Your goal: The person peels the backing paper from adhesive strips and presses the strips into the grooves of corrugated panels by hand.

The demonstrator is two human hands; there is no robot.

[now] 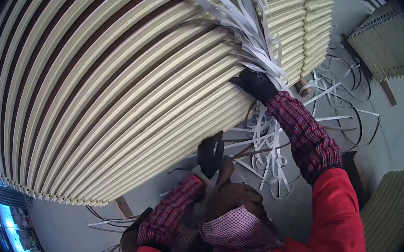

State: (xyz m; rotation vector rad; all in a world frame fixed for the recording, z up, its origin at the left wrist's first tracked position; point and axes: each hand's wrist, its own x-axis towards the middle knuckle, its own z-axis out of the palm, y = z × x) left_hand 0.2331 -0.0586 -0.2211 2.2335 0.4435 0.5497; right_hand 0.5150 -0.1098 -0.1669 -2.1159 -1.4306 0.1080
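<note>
My right hand point(257, 86), in a black glove, is closed around a bundle of white flat strips point(256, 31). The strips fan out above the hand across the stack, and loose ends hang below it. Beneath and beside this hand lies a big stack of long cream ridged bars point(132, 89), laid side by side in rows. Nearer to me, my left hand point(210, 154), also black-gloved, is by the stack's near edge with its fingers stretched and the thumb apart. Nothing shows in it; whether it touches the edge I cannot tell.
Tangled white and dark strips point(270, 155) litter the grey floor point(387, 140) right of the stack. More stacked cream bars point(388, 44) stand at the far right, and another ridged stack point(391, 219) at the near right. A wooden block point(123, 207) sits under the stack's near edge.
</note>
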